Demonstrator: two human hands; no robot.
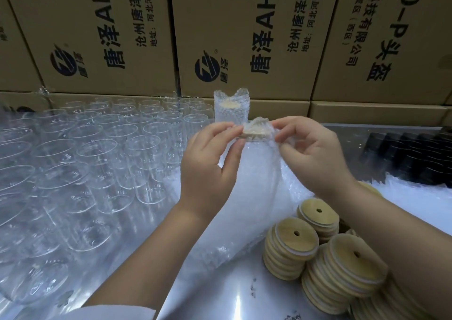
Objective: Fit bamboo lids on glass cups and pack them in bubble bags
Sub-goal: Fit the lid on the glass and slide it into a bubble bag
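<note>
One wrapped cup is stood at the back against the cartons. A second cup is held upright in its bubble bag near the middle of the table, the bag's mouth being pinched over the bamboo lid by the left hand and the right hand. Much is judged to be left: rows of bare glass cups are ranged to the left, and lid stacks are piled at lower right.
</note>
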